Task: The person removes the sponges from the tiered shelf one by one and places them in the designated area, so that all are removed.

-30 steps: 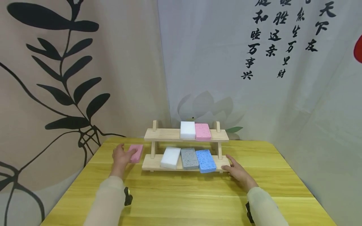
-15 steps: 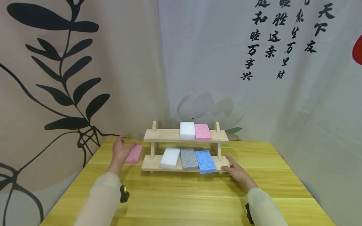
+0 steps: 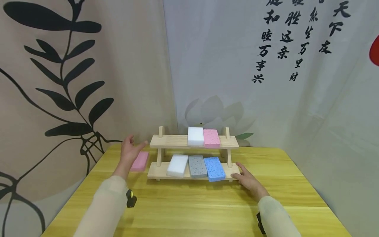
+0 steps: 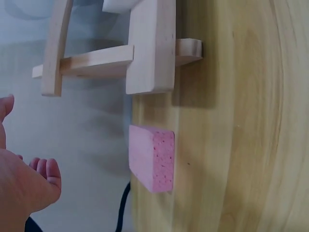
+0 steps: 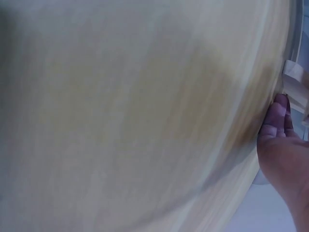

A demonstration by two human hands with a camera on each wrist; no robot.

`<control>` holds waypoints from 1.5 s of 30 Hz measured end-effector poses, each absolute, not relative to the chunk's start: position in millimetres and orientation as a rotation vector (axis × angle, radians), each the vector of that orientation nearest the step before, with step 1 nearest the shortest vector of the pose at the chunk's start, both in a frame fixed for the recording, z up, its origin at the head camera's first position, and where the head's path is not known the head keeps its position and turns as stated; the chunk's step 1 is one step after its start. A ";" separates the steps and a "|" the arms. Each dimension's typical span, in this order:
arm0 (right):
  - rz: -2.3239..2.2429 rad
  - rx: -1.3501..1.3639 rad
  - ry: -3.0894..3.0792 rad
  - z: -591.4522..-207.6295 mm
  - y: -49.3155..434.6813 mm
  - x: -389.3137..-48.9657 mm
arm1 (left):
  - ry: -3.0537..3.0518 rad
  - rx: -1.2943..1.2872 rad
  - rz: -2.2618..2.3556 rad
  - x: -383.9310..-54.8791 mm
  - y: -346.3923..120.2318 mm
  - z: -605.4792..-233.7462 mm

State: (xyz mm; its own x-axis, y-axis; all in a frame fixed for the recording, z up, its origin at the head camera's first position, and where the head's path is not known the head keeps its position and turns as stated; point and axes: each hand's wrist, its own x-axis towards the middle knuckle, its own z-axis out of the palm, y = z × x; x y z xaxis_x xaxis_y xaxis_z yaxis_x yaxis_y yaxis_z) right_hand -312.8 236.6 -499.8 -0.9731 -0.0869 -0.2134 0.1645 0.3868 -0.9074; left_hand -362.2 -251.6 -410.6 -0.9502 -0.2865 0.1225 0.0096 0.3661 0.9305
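Note:
My left hand (image 3: 130,155) is raised with thumb and fingers spread, holding nothing. Just below and to its right, a pink sponge (image 3: 140,161) lies on the table; in the left wrist view the sponge (image 4: 154,159) stands apart from the hand (image 4: 24,188). A two-tier wooden shelf rack (image 3: 170,141) stands at the table's middle back. Its lower right end is gripped by my right hand (image 3: 250,181), thumb at the front edge. On the upper tier sit a white sponge (image 3: 195,136) and a pink sponge (image 3: 211,138). White (image 3: 177,165), grey (image 3: 197,166) and blue (image 3: 214,169) sponges lean on the lower tier.
The wooden table (image 3: 192,207) extends in front of the rack. Behind it hangs a printed cloth (image 3: 142,82) with leaves and characters. In the left wrist view a black cable (image 4: 123,208) runs near the table edge.
My left hand has let go of the pink sponge on the table and lifted up and away from it. The right hand stays at the rack's end.

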 end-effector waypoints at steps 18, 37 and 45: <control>-1.621 0.026 2.443 -499.9 235.8 -314.9 | -2.360 0.158 -1.653 -364.6 -226.7 -387.3; -1.616 0.064 2.417 -498.1 234.8 -312.5 | -2.390 0.047 -1.689 -365.2 -181.3 -368.9; -1.601 0.058 2.428 -497.2 234.9 -311.2 | -2.371 -0.034 -1.637 -370.0 -159.6 -371.7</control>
